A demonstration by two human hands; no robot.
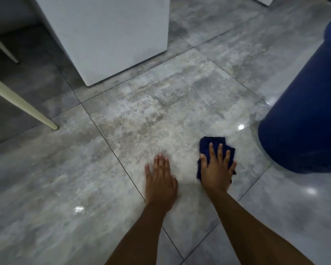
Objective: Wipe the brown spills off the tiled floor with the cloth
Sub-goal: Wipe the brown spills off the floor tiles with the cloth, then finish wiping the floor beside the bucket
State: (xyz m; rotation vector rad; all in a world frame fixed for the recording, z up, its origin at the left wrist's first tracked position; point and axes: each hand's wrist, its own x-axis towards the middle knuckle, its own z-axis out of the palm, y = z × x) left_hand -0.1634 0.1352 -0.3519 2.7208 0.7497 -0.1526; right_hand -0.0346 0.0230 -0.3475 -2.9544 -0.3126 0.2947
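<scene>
Nothing legible appears anywhere: the dark blue cloth [215,140], the blue bin [302,111], the white cabinet [107,39] and the grey floor tiles [161,104] show plain surfaces, with no lettering, label, brand, number or sign.

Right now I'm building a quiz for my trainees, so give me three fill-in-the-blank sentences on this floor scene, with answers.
1. The right hand presses a dark ____ cloth down.
2. The left hand rests flat on the floor, holding ____.
3. The blue container stands on the cloth's ____ side.
Missing: blue; nothing; right.
</scene>
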